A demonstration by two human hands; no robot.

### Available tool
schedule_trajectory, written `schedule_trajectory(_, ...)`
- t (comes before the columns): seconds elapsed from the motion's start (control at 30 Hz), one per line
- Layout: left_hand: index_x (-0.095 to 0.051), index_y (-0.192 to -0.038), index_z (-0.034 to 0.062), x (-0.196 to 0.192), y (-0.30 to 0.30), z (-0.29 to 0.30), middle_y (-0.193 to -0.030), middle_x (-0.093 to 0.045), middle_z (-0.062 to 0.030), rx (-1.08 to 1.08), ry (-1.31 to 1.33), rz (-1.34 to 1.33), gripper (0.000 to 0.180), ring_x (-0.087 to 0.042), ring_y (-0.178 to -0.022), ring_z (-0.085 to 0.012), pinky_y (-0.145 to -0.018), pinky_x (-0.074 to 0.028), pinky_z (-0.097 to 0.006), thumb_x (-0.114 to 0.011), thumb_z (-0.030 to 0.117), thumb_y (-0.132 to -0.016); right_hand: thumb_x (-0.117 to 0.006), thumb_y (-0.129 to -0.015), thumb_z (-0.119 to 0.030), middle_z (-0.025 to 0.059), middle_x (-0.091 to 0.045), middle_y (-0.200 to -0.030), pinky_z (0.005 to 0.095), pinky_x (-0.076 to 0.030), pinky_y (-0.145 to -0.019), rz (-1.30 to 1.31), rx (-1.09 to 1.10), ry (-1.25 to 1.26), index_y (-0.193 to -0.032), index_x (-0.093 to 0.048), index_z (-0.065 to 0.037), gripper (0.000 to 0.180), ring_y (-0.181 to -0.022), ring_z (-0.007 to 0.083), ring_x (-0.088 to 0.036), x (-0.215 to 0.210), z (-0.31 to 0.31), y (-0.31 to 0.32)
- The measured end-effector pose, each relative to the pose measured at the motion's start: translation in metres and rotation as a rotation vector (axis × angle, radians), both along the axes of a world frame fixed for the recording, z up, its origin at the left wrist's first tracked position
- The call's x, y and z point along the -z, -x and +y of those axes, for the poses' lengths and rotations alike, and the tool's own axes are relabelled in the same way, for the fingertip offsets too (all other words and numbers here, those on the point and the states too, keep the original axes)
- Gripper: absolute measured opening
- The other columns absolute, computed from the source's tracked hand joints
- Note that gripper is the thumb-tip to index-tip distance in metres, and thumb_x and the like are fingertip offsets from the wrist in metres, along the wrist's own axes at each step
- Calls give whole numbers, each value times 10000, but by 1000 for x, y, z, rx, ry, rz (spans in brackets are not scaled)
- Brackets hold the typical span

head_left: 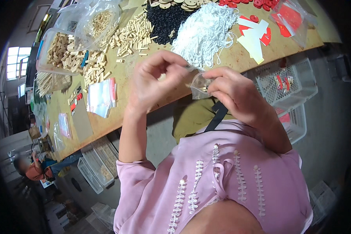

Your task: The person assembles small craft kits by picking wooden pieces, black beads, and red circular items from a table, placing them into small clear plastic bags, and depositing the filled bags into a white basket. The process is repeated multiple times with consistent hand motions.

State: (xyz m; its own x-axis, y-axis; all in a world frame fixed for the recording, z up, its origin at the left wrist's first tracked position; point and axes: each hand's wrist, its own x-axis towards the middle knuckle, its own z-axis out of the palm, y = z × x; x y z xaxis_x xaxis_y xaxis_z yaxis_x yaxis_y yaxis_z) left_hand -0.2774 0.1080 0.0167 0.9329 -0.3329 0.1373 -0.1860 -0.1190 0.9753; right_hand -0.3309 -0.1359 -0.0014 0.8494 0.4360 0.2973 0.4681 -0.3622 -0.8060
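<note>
My right hand [238,93] grips a small clear plastic bag [201,85] with small pale pieces inside. It holds the bag above the wooden table's front edge [105,124]. My left hand [154,80] is raised beside the bag, fingers curled, its fingertips pinching at the bag's top near a white string. Whether that hand holds a piece is hidden by its fingers. Just behind both hands lies a heap of white strings [204,31].
The table carries small wooden sticks [132,33], a clear tub of wooden blocks [60,52], black rings [163,19], red and white cutouts [257,33] and flat clear bags [101,97]. White wire baskets [288,84] stand at the right. Another person [31,169] sits at the lower left.
</note>
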Motion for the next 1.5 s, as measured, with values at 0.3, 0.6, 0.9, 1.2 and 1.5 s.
schedule_trajectory(0.3, -768, -962, 21, -3, -24, -10, -874, -722, -29, -64, -117, -185, 68, -659, -755, -66, -676, -525, -216, -780, 34, -897, -710, -884, 57, 173, -661, -1247, 380, -563, -879, -37, 4, -61, -1001, -681, 3, 132, -1078, 328, -697, -1, -9, -3)
schedule_trajectory(0.6, -766, -1151, 59, 29, -189, -56, -1044, -700, -144, -198, -774, -610, 288, -692, -825, -251, -784, -563, -366, -769, 237, -925, -706, -889, 78, 191, -668, -1236, 368, -576, -800, -12, 84, -116, -981, -669, 41, 106, -978, 312, -716, -7, -39, 4)
schedule_trajectory(0.9, -786, -1062, 119, 48, -214, -61, -969, -717, -125, -243, -946, -799, 176, -700, -847, -356, -774, -561, -438, -750, 230, -930, -709, -886, 78, 175, -671, -1218, 355, -565, -830, -10, 214, -118, -988, -672, 33, 118, -995, 293, -705, 3, -76, 5)
schedule_trajectory(1.2, -759, -971, 36, -37, -64, -115, -882, -737, -96, 214, -372, -568, 77, -709, -759, -208, -692, -548, -317, -750, 86, -913, -708, -881, 69, 175, -669, -1195, 373, -552, -842, -110, 184, -83, -977, -667, 32, 111, -990, 316, -694, -3, -92, -23)
schedule_trajectory(1.5, -715, -1178, 55, -18, -165, -121, -1155, -724, -151, 86, -723, -811, 275, -656, -1088, -358, -951, -524, -430, -694, 59, -904, -700, -871, 73, 180, -688, -1213, 365, -553, -856, -43, 200, -111, -970, -677, 25, 112, -1016, 296, -702, -29, -98, -23)
